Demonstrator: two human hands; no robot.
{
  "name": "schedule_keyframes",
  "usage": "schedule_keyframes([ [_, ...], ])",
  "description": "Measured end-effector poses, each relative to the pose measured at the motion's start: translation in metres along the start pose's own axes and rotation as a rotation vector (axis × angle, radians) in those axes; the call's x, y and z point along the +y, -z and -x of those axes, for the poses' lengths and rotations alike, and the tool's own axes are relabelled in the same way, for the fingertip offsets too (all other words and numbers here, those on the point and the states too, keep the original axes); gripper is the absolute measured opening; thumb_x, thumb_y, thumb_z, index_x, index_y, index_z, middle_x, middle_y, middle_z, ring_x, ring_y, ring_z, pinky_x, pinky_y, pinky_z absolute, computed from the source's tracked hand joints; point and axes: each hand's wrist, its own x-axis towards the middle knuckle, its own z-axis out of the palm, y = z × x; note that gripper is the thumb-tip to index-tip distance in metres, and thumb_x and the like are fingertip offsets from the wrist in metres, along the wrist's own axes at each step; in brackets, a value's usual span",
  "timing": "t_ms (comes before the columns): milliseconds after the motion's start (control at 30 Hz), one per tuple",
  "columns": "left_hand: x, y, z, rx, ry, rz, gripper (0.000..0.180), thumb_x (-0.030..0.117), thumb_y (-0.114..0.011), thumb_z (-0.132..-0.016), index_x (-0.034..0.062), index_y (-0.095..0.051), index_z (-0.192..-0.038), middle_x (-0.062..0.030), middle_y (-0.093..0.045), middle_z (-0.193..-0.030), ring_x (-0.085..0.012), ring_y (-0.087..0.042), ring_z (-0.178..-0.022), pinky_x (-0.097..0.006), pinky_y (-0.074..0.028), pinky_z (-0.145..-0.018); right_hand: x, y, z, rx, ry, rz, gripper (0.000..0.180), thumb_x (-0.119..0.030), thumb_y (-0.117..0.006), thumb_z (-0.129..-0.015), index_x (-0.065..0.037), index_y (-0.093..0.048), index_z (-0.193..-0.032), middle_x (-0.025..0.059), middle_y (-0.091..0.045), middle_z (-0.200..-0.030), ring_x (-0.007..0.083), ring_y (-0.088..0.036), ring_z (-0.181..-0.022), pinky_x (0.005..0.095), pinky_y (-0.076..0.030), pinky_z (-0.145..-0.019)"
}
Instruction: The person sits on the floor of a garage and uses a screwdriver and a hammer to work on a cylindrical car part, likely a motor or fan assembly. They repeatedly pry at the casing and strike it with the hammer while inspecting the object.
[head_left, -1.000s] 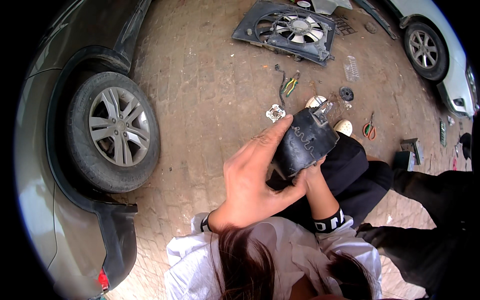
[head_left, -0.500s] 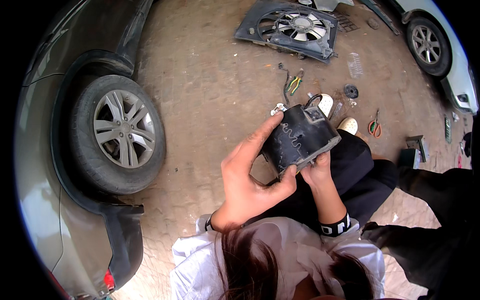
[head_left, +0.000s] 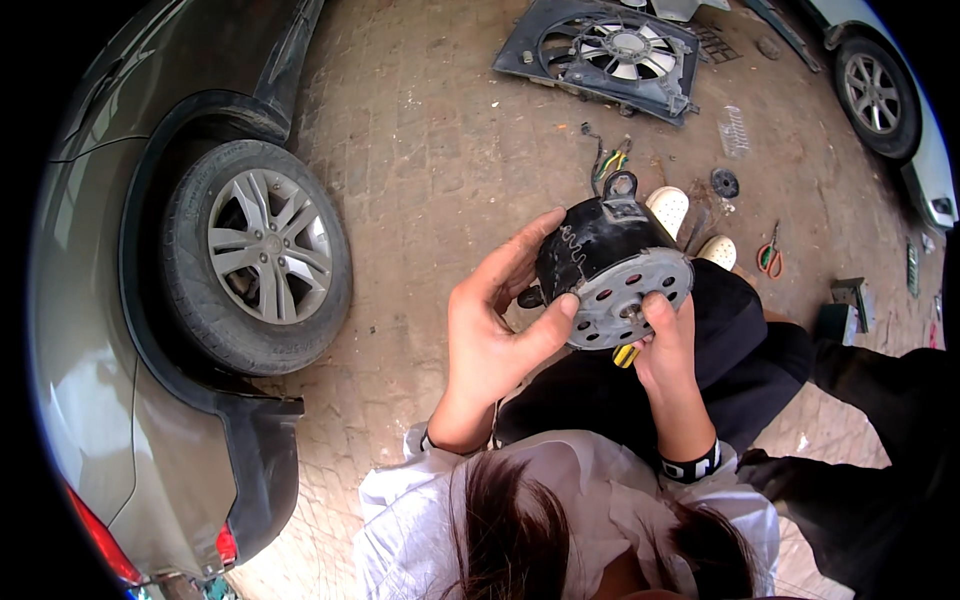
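Motor (head_left: 612, 255) held up between both hands. Left hand (head_left: 490, 325) grips it, fingers round black side, thumb on rim of holed plate (head_left: 620, 297). Right hand (head_left: 668, 345) grips too, thumb near plate's centre; yellow handle (head_left: 625, 356) beside its fingers. Scissors (head_left: 770, 250) beyond, rightward.

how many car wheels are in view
2: one wheel on the grey-brown car at left, another wheel on the pale car at upper right. Others may be hidden.
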Motion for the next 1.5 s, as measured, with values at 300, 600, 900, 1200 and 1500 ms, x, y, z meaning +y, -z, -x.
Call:
schedule_keyframes([
  [300,-0.001,0.000,-0.002,-0.011,0.054,0.030,0.056,-0.001,-0.066,-0.079,-0.0107,-0.050,-0.131,-0.0193,-0.058,-0.128,-0.0212,-0.059,-0.115,-0.034,-0.044,-0.100,-0.002,0.003,0.002,0.024,0.013,0.020,0.065,-0.034,-0.082,-0.074,-0.001,-0.050,-0.120,0.0047,-0.063,-0.097,0.0024,-0.054,-0.064,0.0153,-0.034,-0.046],
  [600,0.010,0.007,-0.004,-0.049,0.133,0.096,0.046,-0.005,-0.059,-0.089,-0.0130,-0.046,-0.132,-0.0205,-0.058,-0.128,-0.0241,-0.056,-0.120,-0.033,-0.044,-0.102,-0.003,0.003,0.002,0.041,-0.208,-0.057,0.046,-0.041,-0.060,-0.092,-0.004,-0.051,-0.119,0.0007,-0.059,-0.090,-0.0001,-0.044,-0.055,0.0163,-0.027,-0.041],
  [900,0.006,0.008,-0.007,-0.106,0.128,0.106,0.060,-0.008,-0.065,-0.079,-0.0124,-0.043,-0.134,-0.0201,-0.053,-0.134,-0.0240,-0.052,-0.125,-0.035,-0.039,-0.106,-0.001,0.012,-0.001,0.030,-0.199,-0.097,0.043,-0.042,-0.053,-0.097,-0.008,-0.050,-0.124,0.0015,-0.063,-0.100,0.0001,-0.051,-0.059,0.0154,-0.027,-0.039],
  [1200,0.010,0.010,-0.010,-0.096,0.174,0.114,0.060,-0.009,-0.065,-0.078,-0.0128,-0.043,-0.134,-0.0197,-0.054,-0.133,-0.0231,-0.053,-0.124,-0.034,-0.039,-0.106,-0.005,0.004,-0.002,0.037,-0.267,-0.116,0.044,-0.042,-0.053,-0.097,-0.007,-0.050,-0.125,0.0020,-0.063,-0.100,-0.0004,-0.047,-0.055,0.0157,-0.028,-0.039],
  [1500,0.009,0.011,-0.012,-0.102,0.168,0.107,0.059,-0.008,-0.065,-0.079,-0.0120,-0.044,-0.134,-0.0200,-0.055,-0.132,-0.0234,-0.053,-0.123,-0.034,-0.041,-0.105,-0.006,0.006,-0.002,-0.003,-0.266,-0.116,0.044,-0.042,-0.053,-0.098,-0.008,-0.051,-0.125,0.0026,-0.065,-0.103,-0.0002,-0.048,-0.054,0.0155,-0.027,-0.038],
])
